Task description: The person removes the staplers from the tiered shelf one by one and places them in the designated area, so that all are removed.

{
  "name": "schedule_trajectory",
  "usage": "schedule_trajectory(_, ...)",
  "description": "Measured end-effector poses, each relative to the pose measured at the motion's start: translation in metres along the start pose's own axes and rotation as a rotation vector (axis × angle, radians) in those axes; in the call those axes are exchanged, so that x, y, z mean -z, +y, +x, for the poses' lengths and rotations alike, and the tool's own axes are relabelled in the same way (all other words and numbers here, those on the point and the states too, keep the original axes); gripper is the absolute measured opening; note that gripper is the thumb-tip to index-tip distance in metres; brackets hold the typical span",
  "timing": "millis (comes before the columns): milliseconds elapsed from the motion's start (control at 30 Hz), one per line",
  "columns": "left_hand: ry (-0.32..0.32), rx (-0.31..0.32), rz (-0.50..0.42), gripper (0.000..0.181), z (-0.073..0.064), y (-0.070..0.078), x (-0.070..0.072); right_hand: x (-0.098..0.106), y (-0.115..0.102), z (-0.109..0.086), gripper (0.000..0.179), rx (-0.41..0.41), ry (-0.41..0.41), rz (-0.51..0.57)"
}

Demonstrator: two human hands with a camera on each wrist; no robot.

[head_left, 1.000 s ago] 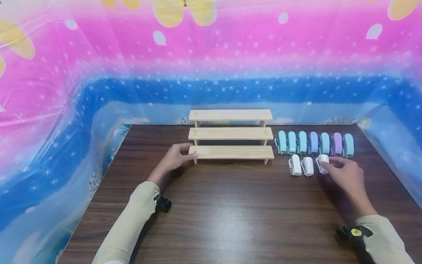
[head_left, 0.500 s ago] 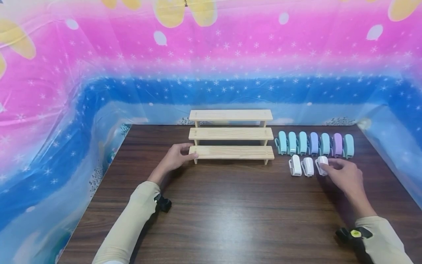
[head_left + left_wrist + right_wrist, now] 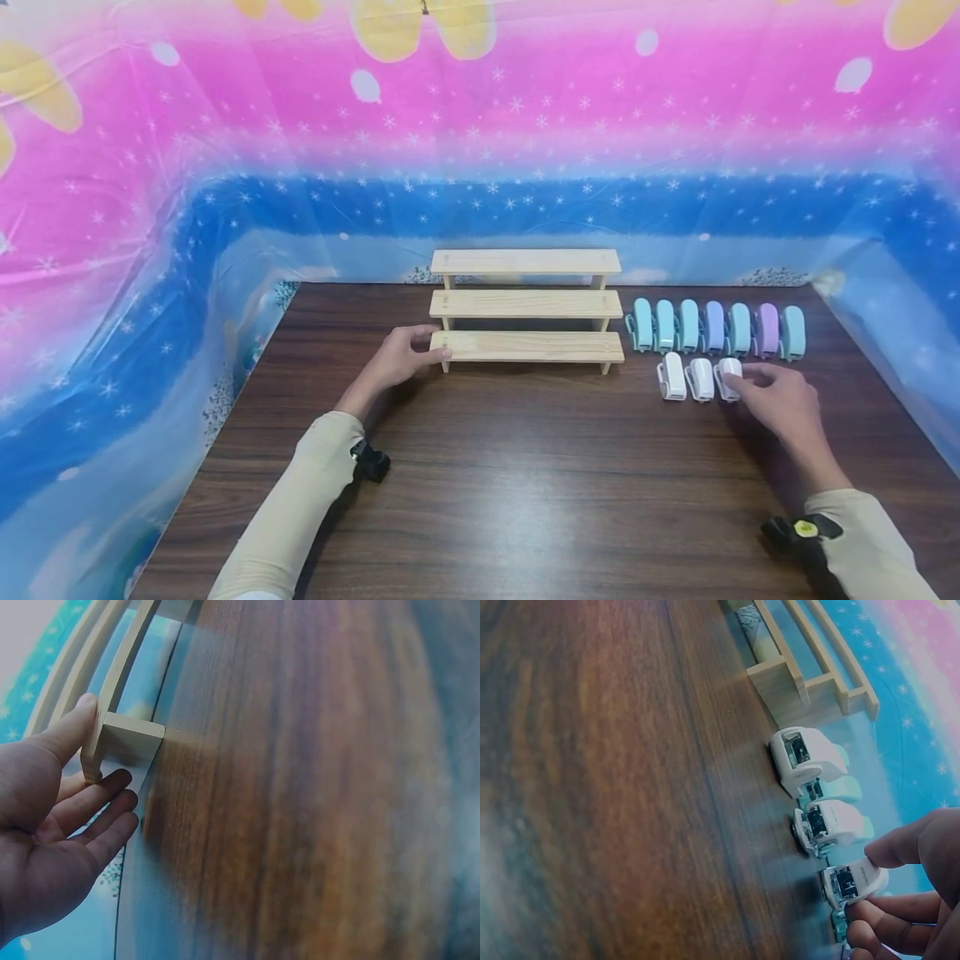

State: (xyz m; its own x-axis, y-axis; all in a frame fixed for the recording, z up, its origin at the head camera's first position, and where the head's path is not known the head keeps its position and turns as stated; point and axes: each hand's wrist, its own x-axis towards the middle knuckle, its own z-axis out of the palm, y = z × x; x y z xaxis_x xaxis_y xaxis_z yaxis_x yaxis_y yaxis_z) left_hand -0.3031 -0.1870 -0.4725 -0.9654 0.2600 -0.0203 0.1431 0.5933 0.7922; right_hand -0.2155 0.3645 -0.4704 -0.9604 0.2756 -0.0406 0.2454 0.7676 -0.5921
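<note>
In the head view my right hand point(image 3: 783, 402) pinches a small white stapler point(image 3: 727, 375) between thumb and fingers, at the right end of a short row. Beside it stand two more white staplers point(image 3: 701, 379). The right wrist view shows the held stapler point(image 3: 857, 880) low at the table, its metal front facing the camera. My left hand point(image 3: 402, 358) grips the left end of the lowest step of a three-tier wooden stand point(image 3: 525, 346). In the left wrist view, the thumb lies on the board's edge and a fingertip touches its end; the other fingers are loosely bent.
Behind the white staplers runs a row of several coloured ones, teal point(image 3: 641, 323), blue-violet point(image 3: 713, 325) and purple point(image 3: 766, 327). The stand is left of both rows. A patterned cloth point(image 3: 480, 208) hangs behind the dark wooden table point(image 3: 510, 492).
My right hand has slid the white stapler a little to the left, closer to the other two white ones. The left hand and the stand have stayed in place.
</note>
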Motion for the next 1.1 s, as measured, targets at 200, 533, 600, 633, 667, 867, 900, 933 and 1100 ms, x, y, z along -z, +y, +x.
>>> schedule_trajectory(200,-0.002,0.003,0.008,0.062,-0.001,-0.001,0.0,-0.003,0.004,0.002,0.077,0.0,-0.008,-0.014)
schedule_trajectory(533,0.002,0.007,0.017,0.063,0.0,0.0,0.002,-0.003,0.004,0.004,0.082,-0.016,-0.038,-0.012)
schedule_trajectory(600,0.0,0.012,0.019,0.063,0.0,0.0,0.002,-0.001,0.004,0.005,0.084,-0.013,-0.041,-0.03)
schedule_trajectory(633,-0.001,0.016,0.018,0.064,0.0,0.0,0.002,0.0,0.004,0.005,0.086,-0.017,-0.045,-0.032)
schedule_trajectory(667,-0.003,0.017,0.02,0.064,-0.001,0.0,0.002,0.002,0.003,0.005,0.086,-0.017,-0.046,-0.037)
schedule_trajectory(867,-0.015,0.01,0.035,0.064,-0.003,0.002,0.0,0.011,0.005,0.004,0.082,0.007,0.007,-0.032)
schedule_trajectory(900,-0.017,0.009,0.041,0.064,-0.004,0.002,0.0,0.012,0.005,0.003,0.081,0.014,0.019,-0.025)
schedule_trajectory(933,-0.02,0.006,0.046,0.065,-0.004,0.002,0.0,0.013,0.004,0.002,0.08,0.024,0.032,-0.02)
schedule_trajectory(1100,-0.032,0.005,0.053,0.075,-0.009,0.0,0.002,0.017,-0.002,-0.002,0.075,0.071,0.084,-0.005)
